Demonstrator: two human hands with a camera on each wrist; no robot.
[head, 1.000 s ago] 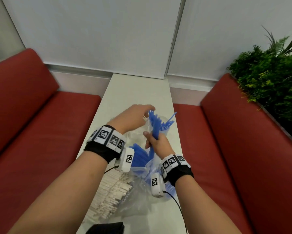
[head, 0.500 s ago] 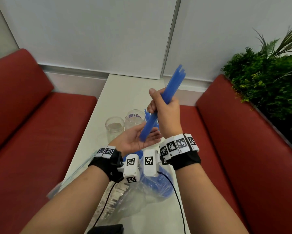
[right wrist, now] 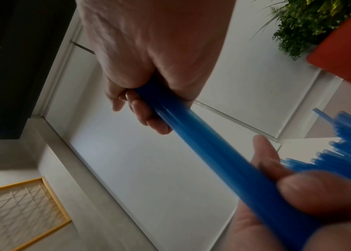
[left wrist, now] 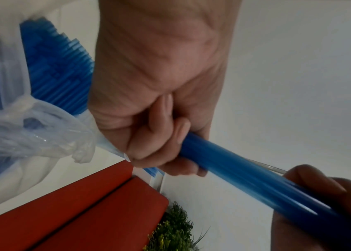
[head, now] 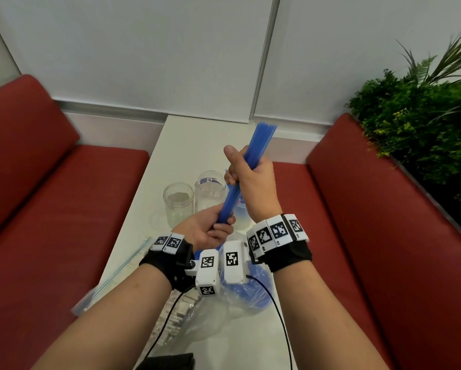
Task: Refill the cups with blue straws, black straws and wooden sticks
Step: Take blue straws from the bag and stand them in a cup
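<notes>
My right hand (head: 252,173) grips a bundle of blue straws (head: 260,140) round its middle and holds it tilted above the table. My left hand (head: 209,232) curls its fingers round the bundle's lower end. The left wrist view shows the left hand's fingers (left wrist: 168,146) wrapped on the bundle (left wrist: 245,178). In the right wrist view the right hand's fingers (right wrist: 148,115) clasp the bundle (right wrist: 202,146). Two clear cups (head: 177,202) (head: 210,192) stand empty on the white table (head: 186,145). A third cup (head: 242,218), partly hidden behind my hands, holds blue straws (right wrist: 348,144).
A plastic bag of blue straws (head: 253,289) lies under my wrists, with a bag of wooden sticks (head: 174,319) beside it. An empty zip bag (head: 117,273) hangs over the left table edge. Red benches (head: 64,198) flank the table; plants (head: 416,124) stand at right.
My right hand lifted the blue straw bundle up from the cup. My left hand left the cup, came under the bundle and now curls round its lower end.
</notes>
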